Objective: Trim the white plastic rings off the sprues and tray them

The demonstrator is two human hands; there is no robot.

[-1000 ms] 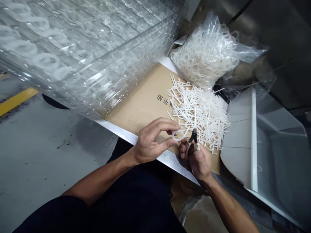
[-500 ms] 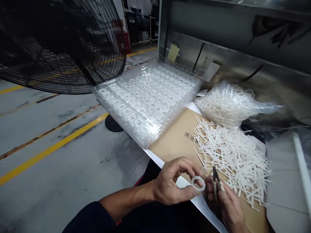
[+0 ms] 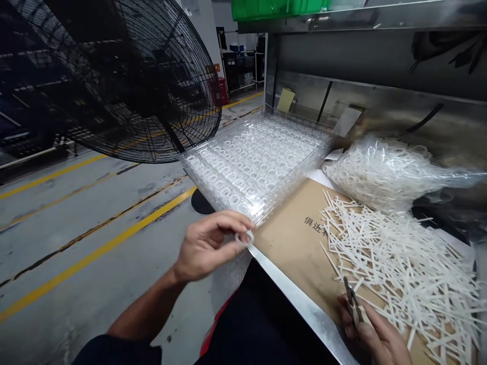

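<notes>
Between the thumb and fingers of my left hand is a translucent white plastic ring, near the close corner of a clear plastic tray. Rows of similar rings sit in that tray. My right hand is closed around a pair of cutting pliers with light handles, the dark jaws pointing up and away over the cardboard. Just beyond the pliers lies a spread heap of thin white plastic sticks.
A clear bag of white rings rests behind the sticks. Cardboard covers part of the metal table. A large black fan stands at the left, close to the tray. Overhead, a metal shelf carries a green bin.
My left hand has moved left and forward with the ring, away from the pliers toward the tray. My right hand, still holding the pliers, sits slightly lower and further right. The view has shifted.
</notes>
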